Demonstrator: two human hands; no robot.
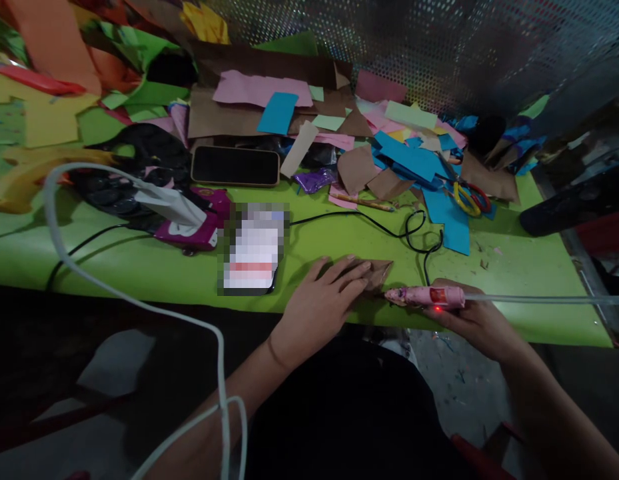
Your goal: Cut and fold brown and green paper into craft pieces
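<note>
My right hand (pixel 466 317) is closed around a pink hot glue gun (pixel 422 296), which lies sideways with a small red light lit. A long translucent glue stick (pixel 534 299) runs out of its back end to the right. The nozzle points left at a folded piece of brown paper (pixel 378 275) near the table's front edge; whether it touches is unclear. Resting on that paper, my left hand (pixel 326 293) has its fingers stretched out flat, holding it down. A black cord (pixel 369 215) winds across the table and goes down behind the glue gun.
A lit phone (pixel 254 250) and a dark phone (pixel 235 165) lie left of centre. Beside them are a magenta power strip (pixel 189 230) with a white plug and scissors (pixel 472 199) among blue paper scraps (pixel 409 157). A white cable (pixel 139 300) loops over the front edge.
</note>
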